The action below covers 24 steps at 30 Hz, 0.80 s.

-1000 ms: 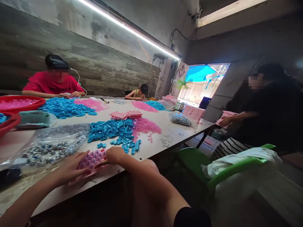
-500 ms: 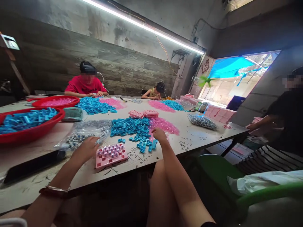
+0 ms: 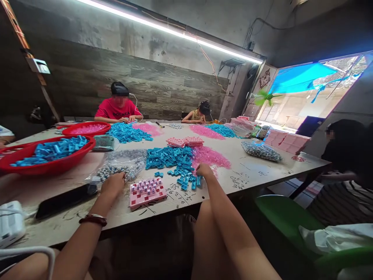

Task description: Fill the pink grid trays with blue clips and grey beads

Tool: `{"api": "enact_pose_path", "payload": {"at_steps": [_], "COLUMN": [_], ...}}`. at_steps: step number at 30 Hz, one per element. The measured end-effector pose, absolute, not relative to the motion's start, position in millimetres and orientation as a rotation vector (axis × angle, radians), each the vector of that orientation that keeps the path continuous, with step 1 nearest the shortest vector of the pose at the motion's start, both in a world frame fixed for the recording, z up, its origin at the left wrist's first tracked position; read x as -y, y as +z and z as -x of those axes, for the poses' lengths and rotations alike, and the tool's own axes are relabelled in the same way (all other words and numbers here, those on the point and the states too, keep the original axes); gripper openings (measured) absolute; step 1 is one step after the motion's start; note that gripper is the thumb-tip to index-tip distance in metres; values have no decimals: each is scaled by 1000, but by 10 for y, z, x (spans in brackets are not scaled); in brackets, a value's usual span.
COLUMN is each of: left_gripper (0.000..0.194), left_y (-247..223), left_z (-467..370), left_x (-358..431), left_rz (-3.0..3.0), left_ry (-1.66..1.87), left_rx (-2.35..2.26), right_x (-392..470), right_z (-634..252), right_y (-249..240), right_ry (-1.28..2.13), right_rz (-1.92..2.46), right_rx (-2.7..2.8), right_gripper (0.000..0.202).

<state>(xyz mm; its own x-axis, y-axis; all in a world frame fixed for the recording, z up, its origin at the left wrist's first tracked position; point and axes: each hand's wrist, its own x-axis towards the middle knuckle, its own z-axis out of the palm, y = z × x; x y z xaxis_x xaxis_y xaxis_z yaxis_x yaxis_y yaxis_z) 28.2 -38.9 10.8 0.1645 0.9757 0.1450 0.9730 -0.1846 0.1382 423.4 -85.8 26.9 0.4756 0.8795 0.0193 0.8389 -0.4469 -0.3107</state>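
Fingers of the left hand (image 3: 113,184) are bent downward at the near edge of a clear plastic bag (image 3: 136,157) spilling small round white, blue and dark beads (image 3: 108,172), while those of the right hand (image 3: 205,171) curl at the near edge of a loose heap of translucent pink plastic pieces (image 3: 214,157). With the tips small and turned away, I cannot tell how wide either set is parted or whether it has hold of anything. Between the two hands, near the table's front edge, lies a flat pink plastic board with square recesses (image 3: 150,201), untouched; small clear cubes stand over its middle and back, and several dark red squares show along its edges. Close behind the board and left of the pink heap is a pile of blue rectangular plastic pieces (image 3: 167,157), and beyond that sit pink plastic boards in low stacks (image 3: 184,142). A flat black oblong object (image 3: 65,200) lies left of the left wrist. Farther out, a red plastic basin (image 3: 68,162) holds more blue pieces, and a person in a red shirt (image 3: 115,111) sits across the white table (image 3: 262,175).
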Motion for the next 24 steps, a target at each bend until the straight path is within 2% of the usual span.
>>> {"api": "enact_pose_path", "payload": {"at_steps": [8, 16, 20, 24], "left_gripper": [32, 38, 25, 20], "left_y": [154, 307, 372, 316], "left_z": [-259, -278, -468, -791], "left_x": [408, 448, 590, 844], "left_rz": [-2312, -2275, -2172, -2166], "left_ry": [527, 806, 959, 1022], "left_rx": [-2010, -1946, -1711, -1220], "right_x": [834, 887, 988, 1089], "right_z": [-4243, -4278, -4176, -3889], "right_y": [242, 296, 429, 553], "right_ry": [347, 351, 498, 710], "right_rz": [2367, 2243, 2041, 1743], "right_rx": [1477, 1397, 1457, 1593], "right_gripper": [14, 27, 26, 30]}}
